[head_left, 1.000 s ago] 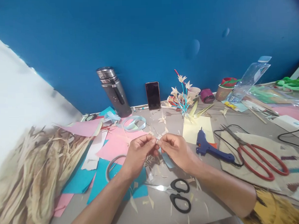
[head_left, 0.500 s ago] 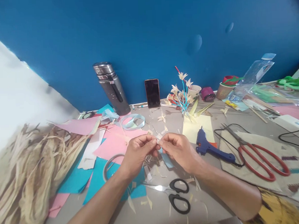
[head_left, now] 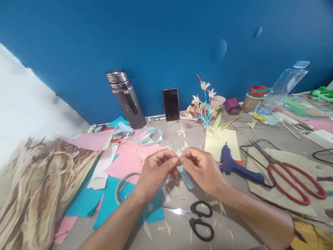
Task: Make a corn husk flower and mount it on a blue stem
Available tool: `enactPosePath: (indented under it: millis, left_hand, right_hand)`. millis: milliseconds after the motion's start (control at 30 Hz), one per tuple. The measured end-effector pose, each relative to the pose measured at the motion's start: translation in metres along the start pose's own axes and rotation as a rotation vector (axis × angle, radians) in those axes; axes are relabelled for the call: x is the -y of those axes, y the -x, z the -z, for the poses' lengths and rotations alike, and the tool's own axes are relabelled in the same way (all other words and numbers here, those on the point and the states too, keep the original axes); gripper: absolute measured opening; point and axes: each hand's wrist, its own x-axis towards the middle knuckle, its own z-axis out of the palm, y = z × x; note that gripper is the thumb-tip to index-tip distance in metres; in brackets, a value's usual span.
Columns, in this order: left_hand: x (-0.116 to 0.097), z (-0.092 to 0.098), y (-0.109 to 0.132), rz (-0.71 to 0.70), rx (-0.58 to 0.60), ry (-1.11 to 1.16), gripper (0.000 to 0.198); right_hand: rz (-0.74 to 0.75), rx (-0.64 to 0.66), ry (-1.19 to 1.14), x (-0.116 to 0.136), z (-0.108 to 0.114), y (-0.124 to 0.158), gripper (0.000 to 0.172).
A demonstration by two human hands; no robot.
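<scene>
My left hand (head_left: 159,169) and my right hand (head_left: 202,168) meet over the middle of the table, thumbs and fingertips pinched together. What sits between the fingertips is too small and covered to name. A small pale piece (head_left: 178,152) shows just behind the fingertips; whether it is held or lies on the table I cannot tell. Beneath the right hand is a light blue strip (head_left: 187,178), partly covered. Black-handled scissors (head_left: 201,221) lie nearer me, below the hands, among cream-coloured scraps (head_left: 167,227).
Dried husks (head_left: 35,195) and coloured paper (head_left: 83,197) cover the left. A flask (head_left: 129,104), phone (head_left: 171,104) and husk flowers on blue stems (head_left: 206,105) stand behind. At right lie a glue gun (head_left: 236,166), its cord, and large red-handled scissors (head_left: 294,184).
The whole view has shifted slightly, so things appear a little further right. Both hands stay pinched together in about the same place, with the fingertips drawn slightly closer over the small piece.
</scene>
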Motion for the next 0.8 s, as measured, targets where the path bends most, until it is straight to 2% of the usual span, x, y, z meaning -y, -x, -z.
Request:
enactPosePath:
  millis: [100,267,433,533,633,800]
  left_hand:
    - [0.0006,-0.0016,0.0,-0.014,-0.03,0.0,0.016]
    - [-0.0009,-0.0037,0.0001,0.062,0.036,0.169,0.023]
    - [-0.0039,0.0026,-0.0005,0.089,-0.059,0.338,0.022]
    - [-0.0019,0.005,0.0001,0.13,-0.064,0.396,0.021]
    - [0.0013,0.0038,0.0011,0.153,-0.057,0.407,0.02]
    - [0.0032,0.0005,0.0021,0.182,-0.092,0.448,0.015]
  right_hand:
    - [0.057,-0.007,0.033,-0.0007,-0.0018,0.0023,0.021]
    - [0.086,0.096,-0.062,-0.0004,-0.0006,0.0021,0.029]
    - [0.018,0.087,-0.276,-0.007,0.0062,-0.0022,0.045]
    - [-0.028,0.029,-0.246,-0.0081,0.0076,-0.0047,0.037]
    - [-0.047,0.024,-0.166,-0.0045,0.0066,-0.0055,0.028]
    - [0.027,-0.001,-0.094,-0.0006,0.0039,-0.0024,0.016]
